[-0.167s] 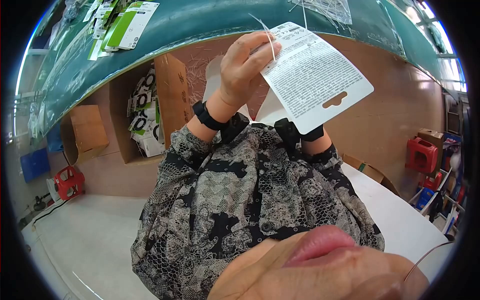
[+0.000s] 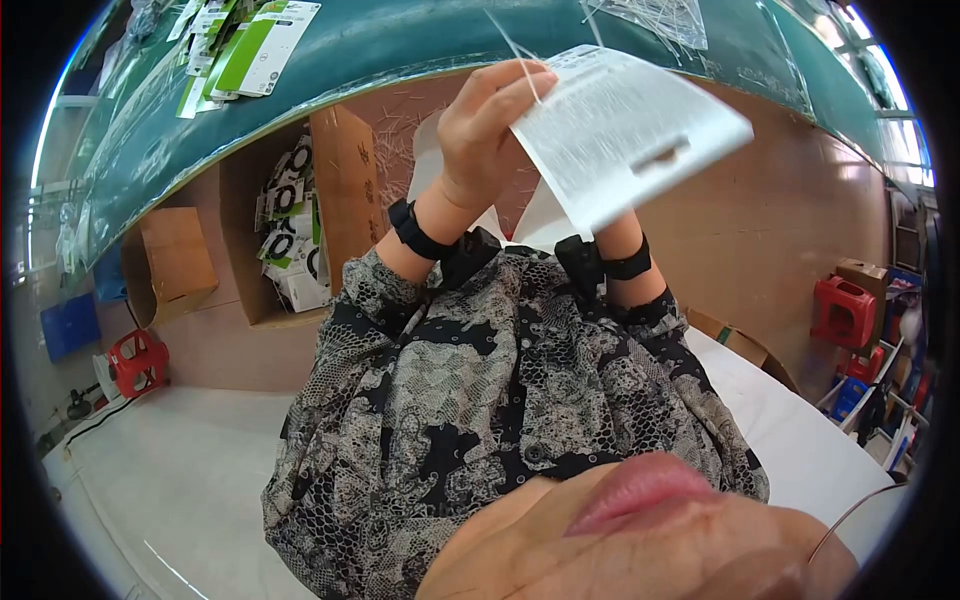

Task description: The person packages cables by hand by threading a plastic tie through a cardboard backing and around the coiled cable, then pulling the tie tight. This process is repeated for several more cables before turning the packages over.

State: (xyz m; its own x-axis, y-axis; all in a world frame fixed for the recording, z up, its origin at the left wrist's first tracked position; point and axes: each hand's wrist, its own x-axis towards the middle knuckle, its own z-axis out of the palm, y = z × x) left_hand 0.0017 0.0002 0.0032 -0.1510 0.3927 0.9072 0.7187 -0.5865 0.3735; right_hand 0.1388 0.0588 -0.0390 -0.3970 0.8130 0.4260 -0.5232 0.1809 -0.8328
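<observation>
A white printed backing card (image 2: 625, 130), blurred by motion, is held up above my lap, with a slotted hanging hole near its lower right edge. Its upper left edge is pinched between the thumb and fingers of my left hand (image 2: 487, 125). Thin white plastic ties (image 2: 520, 58) stick up from the card's upper part, one beside my left fingertips and another at the top edge. Behind the card my right hand is hidden; only the right wrist (image 2: 622, 240) with a black strap shows below it.
Ahead is a green-topped table (image 2: 400, 40) with a pile of green-and-white cards (image 2: 265, 45) at the left and a clear bag of white ties (image 2: 660, 20). An open carton (image 2: 345, 165) below holds packaged cards. Red stools (image 2: 140, 363) stand on the floor.
The card has tilted, its lower edge swinging up and away, so more of my right wrist shows. My left hand keeps its pinch and has barely moved.
</observation>
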